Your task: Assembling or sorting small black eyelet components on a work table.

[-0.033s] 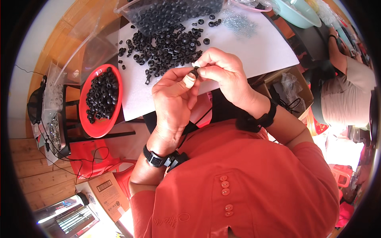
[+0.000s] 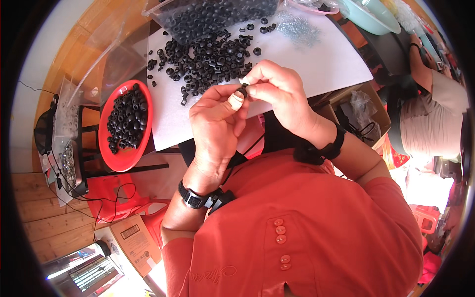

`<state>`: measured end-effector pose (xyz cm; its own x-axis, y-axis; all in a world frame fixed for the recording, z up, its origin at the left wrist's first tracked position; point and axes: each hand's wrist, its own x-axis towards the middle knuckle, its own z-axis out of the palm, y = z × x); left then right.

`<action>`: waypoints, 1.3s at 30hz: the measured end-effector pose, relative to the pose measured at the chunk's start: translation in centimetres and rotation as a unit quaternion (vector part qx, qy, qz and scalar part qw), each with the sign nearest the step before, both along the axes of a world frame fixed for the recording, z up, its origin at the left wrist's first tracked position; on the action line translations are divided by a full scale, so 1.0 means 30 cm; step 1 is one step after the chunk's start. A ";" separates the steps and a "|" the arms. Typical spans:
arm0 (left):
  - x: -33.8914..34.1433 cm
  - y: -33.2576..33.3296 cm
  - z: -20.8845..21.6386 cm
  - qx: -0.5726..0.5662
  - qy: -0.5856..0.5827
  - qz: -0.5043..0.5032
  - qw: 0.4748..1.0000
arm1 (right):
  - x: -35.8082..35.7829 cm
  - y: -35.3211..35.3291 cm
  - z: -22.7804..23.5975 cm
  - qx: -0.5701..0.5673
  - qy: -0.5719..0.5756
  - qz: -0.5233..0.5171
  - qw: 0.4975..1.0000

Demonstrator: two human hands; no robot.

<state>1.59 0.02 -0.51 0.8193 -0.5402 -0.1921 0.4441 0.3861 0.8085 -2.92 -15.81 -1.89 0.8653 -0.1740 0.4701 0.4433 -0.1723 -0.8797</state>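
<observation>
Both hands meet over the near edge of the white table point(image 2: 331, 64). My left hand point(image 2: 215, 119) pinches a small black round part point(image 2: 242, 91) between thumb and fingers; its thumb tip is wrapped in pale tape. From the right, my right hand point(image 2: 282, 94) closes thumb and forefinger at the same part, and a white covering shows on a fingertip. What the right fingers grip is mostly hidden. Just beyond the hands lies a loose pile of small black parts point(image 2: 210, 62), some domed, some like short sleeves.
A clear bin of black parts point(image 2: 213, 22) stands behind the pile, with small silvery pieces point(image 2: 299, 28) to its right. A red oval tray point(image 2: 117, 165) holds more at left. A green basin point(image 2: 373, 20), an open carton point(image 2: 381, 106) and another person point(image 2: 428, 116) are at right.
</observation>
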 end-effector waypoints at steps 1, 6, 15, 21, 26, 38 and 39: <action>-0.002 0.002 0.001 0.001 0.001 0.001 1.000 | -0.009 0.007 0.010 -0.052 -0.017 -0.030 0.998; -0.015 0.002 -0.001 0.002 -0.004 0.003 1.000 | 0.007 -0.019 0.040 -0.259 -0.138 -0.075 0.953; -0.027 -0.002 -0.007 0.015 -0.035 0.002 0.999 | 0.017 -0.027 0.055 -0.257 -0.136 -0.049 0.956; -0.022 0.004 -0.004 0.011 -0.030 0.009 0.999 | -0.001 -0.018 0.053 -0.261 -0.110 -0.033 0.958; -0.018 -0.014 -0.007 -0.033 -0.047 -0.007 0.998 | -0.032 -0.018 0.050 -0.334 -0.106 -0.062 0.934; -0.016 -0.017 0.029 0.036 -0.054 -0.065 0.996 | 0.001 -0.033 -0.010 -0.328 -0.187 -0.155 0.913; -0.019 -0.020 0.034 0.062 -0.069 -0.066 0.994 | 0.001 -0.037 -0.011 -0.325 -0.182 -0.144 0.917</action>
<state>1.03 -0.58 0.51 0.7658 -0.6241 -0.1550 0.3664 0.2255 0.9027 -2.87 -16.92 -2.22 0.5932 0.0493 0.8035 0.5412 -0.7633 -0.3527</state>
